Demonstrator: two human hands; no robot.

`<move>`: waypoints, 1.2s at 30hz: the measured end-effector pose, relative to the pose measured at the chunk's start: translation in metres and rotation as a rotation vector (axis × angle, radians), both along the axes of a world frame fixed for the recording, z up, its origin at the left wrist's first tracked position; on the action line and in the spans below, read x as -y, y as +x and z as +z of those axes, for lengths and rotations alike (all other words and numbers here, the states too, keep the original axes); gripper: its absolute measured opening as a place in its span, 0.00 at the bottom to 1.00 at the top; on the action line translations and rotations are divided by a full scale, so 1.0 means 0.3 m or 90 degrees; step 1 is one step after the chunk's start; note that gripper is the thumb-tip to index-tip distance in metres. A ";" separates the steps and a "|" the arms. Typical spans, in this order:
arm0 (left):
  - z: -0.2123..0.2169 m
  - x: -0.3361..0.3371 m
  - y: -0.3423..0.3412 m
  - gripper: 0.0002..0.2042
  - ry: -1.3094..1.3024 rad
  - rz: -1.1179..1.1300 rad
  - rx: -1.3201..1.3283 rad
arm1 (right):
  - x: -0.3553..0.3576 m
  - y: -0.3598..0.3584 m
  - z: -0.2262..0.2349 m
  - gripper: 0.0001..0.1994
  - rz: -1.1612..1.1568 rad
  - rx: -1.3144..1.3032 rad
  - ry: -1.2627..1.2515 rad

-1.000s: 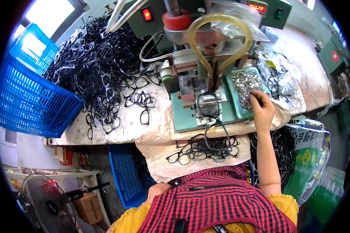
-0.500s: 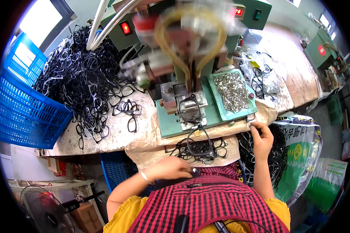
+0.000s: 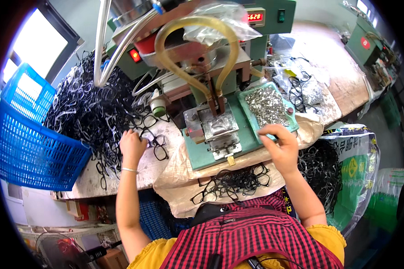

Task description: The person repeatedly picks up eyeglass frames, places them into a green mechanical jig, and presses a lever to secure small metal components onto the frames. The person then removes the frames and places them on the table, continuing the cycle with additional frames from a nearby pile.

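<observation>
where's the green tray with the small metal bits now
In the head view, the green tray is right of centre, to the right of the silver fixture, with the right hand at its near edge.

Eyeglass frames (image 3: 87,105) heaped beside left hand (image 3: 133,144): black. Basket (image 3: 36,148), left of that hand: blue. Tray (image 3: 244,105) beside right hand (image 3: 283,145): pale green; metal parts (image 3: 267,104) in it: silvery. Apron (image 3: 238,237), behind both hands: red-and-black check.
</observation>
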State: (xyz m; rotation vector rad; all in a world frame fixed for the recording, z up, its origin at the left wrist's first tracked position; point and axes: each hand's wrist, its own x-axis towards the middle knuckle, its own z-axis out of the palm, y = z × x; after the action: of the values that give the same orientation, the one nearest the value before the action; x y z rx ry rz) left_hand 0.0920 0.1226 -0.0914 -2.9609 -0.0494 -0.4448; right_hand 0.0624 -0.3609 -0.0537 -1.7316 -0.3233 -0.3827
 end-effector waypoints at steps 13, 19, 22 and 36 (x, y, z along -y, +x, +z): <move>0.476 0.633 -0.142 0.05 -0.642 -0.515 0.398 | -0.285 0.133 0.094 0.23 0.135 -0.123 0.325; 0.474 0.700 -0.110 0.07 -0.812 -0.432 0.474 | -0.295 0.129 0.130 0.24 0.164 -0.128 0.364; 0.484 0.717 -0.099 0.06 -0.822 -0.437 0.469 | -0.293 0.126 0.122 0.24 0.146 -0.110 0.321; 0.396 0.724 -0.195 0.03 -0.499 -0.644 0.291 | -0.078 0.009 0.160 0.19 0.045 0.120 -0.180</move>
State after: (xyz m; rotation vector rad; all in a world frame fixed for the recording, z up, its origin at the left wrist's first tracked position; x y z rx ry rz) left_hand 0.0335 -0.0946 0.0275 -3.2426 1.5984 -1.4811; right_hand 0.0651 -0.3376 -0.0058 -1.9575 -0.5970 -0.4668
